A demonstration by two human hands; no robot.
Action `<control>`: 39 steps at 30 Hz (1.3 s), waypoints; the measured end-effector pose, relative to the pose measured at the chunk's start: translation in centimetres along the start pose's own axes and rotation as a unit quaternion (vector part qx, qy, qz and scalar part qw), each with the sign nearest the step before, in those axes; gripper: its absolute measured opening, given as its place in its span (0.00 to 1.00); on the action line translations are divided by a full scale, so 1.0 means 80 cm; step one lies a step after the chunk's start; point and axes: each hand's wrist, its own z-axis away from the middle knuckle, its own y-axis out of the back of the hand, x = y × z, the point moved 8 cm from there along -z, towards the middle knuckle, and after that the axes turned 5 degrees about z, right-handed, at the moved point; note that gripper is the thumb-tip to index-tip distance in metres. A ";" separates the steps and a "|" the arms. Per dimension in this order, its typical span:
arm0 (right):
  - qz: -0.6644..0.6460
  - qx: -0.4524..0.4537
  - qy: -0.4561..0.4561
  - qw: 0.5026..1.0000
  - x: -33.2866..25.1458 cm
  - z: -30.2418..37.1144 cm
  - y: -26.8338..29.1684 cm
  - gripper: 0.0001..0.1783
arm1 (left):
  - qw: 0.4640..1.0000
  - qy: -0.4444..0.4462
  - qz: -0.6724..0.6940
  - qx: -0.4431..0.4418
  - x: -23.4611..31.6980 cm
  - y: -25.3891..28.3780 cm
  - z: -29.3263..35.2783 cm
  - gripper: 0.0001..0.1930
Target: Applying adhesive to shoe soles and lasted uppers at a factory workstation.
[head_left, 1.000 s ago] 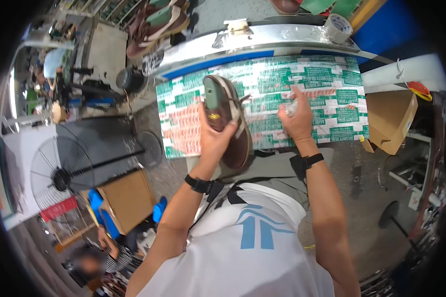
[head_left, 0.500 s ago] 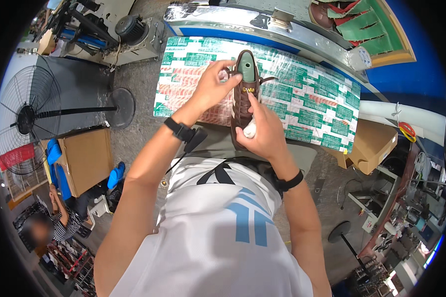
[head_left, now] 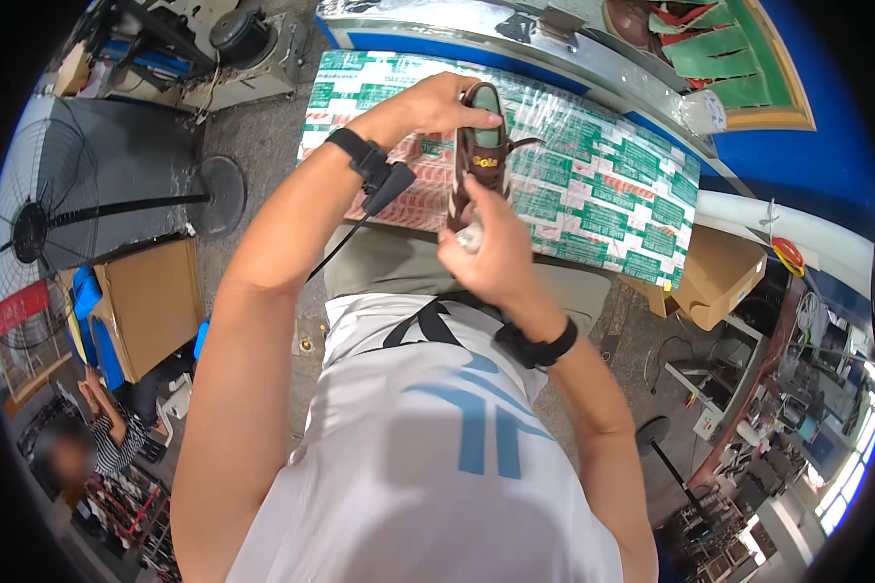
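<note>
A dark brown lace-up shoe (head_left: 486, 180) with a green insole and pale side stripes lies over the taped surface, its heel pointing away from me. My left hand (head_left: 445, 105) grips the shoe at its heel end, the thumb laid across the opening. A small white wad (head_left: 471, 236), perhaps cloth or tissue, is pinched in my right hand (head_left: 496, 248). That hand is at the front half of the shoe, its index finger reaching to the laces. One lace end sticks out to the right. The toe is mostly hidden behind my right hand.
Green-and-white printed tape covers the work surface (head_left: 603, 189). Behind it runs a metal ledge (head_left: 437, 29); a wooden-framed tray (head_left: 783, 117) holds green and red pieces. Cartons (head_left: 151, 306) stand left and right. A fan (head_left: 29, 231) and a seated person (head_left: 117, 428) are at left.
My left hand has shifted further over the heel, its thumb now across the opening. The shoe appears slightly tilted, and my right hand with the white wad has moved a little left.
</note>
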 end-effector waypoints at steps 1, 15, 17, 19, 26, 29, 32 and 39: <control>-0.036 -0.018 -0.020 0.999 -0.005 0.008 -0.006 0.46 | 0.999 -0.037 0.004 0.004 -0.001 0.001 0.001 0.29; -0.099 -0.144 0.046 0.984 -0.070 0.041 -0.054 0.41 | 0.997 -0.005 -0.076 -0.032 0.036 -0.005 -0.010 0.42; -0.109 -0.154 0.032 0.982 -0.049 0.050 -0.040 0.41 | 0.998 -0.015 -0.051 -0.026 0.022 -0.011 -0.015 0.35; -0.088 -0.092 0.024 0.992 -0.030 0.050 0.001 0.42 | 0.998 -0.018 -0.035 -0.041 0.022 -0.010 -0.014 0.41; 0.052 0.039 0.000 0.998 0.037 0.009 0.054 0.45 | 0.982 0.024 -0.014 0.188 0.019 -0.033 -0.031 0.66; 0.107 0.005 0.040 0.994 0.044 0.005 0.054 0.48 | 0.973 0.011 0.084 0.213 0.004 -0.042 -0.042 0.59; 0.150 -0.065 0.082 0.983 0.037 0.021 0.067 0.51 | 0.967 0.006 0.146 0.210 -0.010 -0.039 -0.038 0.51; 0.045 -0.132 -0.018 0.990 0.024 0.136 0.139 0.49 | 0.970 -0.008 0.137 0.201 0.012 -0.035 -0.034 0.44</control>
